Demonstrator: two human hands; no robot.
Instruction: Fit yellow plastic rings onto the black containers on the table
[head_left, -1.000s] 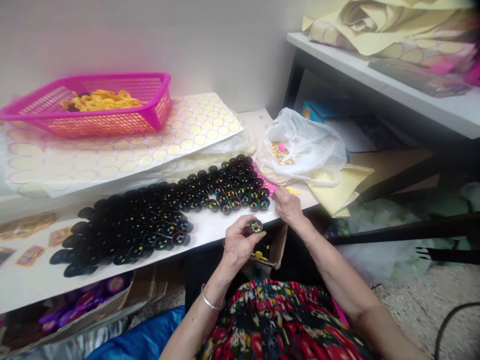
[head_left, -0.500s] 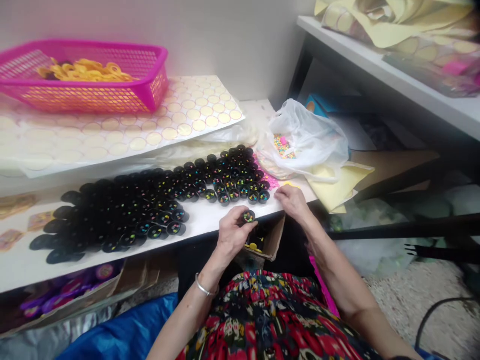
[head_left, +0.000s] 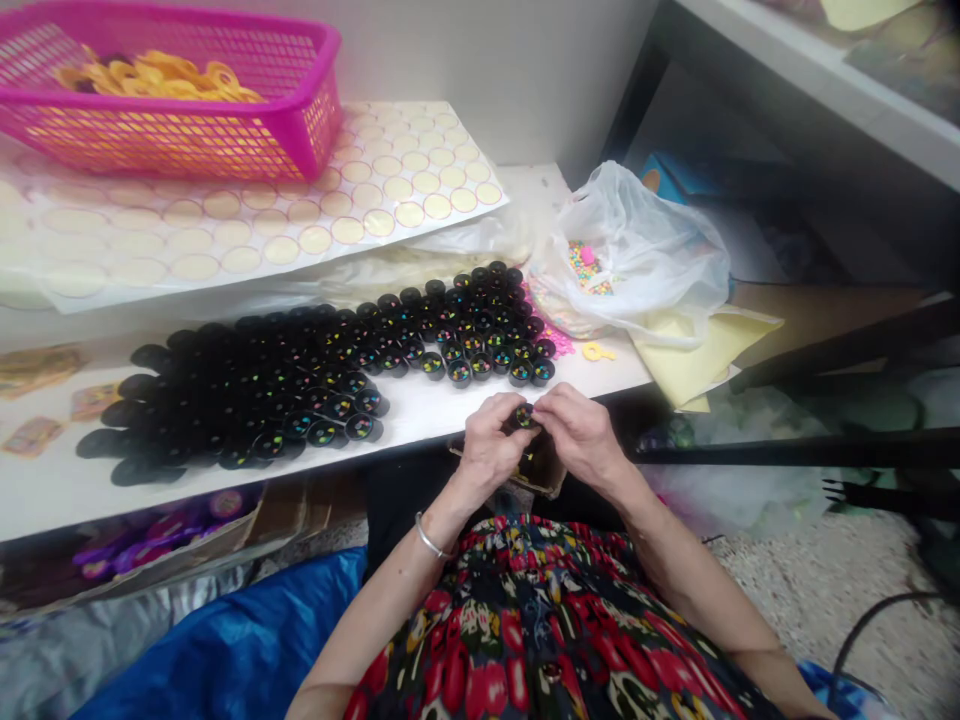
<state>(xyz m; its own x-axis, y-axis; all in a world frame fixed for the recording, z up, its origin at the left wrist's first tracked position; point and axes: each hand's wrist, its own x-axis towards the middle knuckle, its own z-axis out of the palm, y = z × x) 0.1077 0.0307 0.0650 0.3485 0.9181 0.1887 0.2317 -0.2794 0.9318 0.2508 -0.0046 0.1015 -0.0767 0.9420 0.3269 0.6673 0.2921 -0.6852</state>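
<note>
In the head view, the left hand (head_left: 491, 450) pinches a small black cup (head_left: 523, 415) speckled with coloured beads, just off the table (head_left: 435, 412) edge and above a cardboard box (head_left: 546, 472). The right hand (head_left: 581, 440), a moment ago at the table edge beside the rows of filled cups (head_left: 315, 380), has come across and closes its fingertips on the same cup. Both hands now work on this one cup, apart from the rows; the plastic bag (head_left: 652, 250) lies untouched.
</note>
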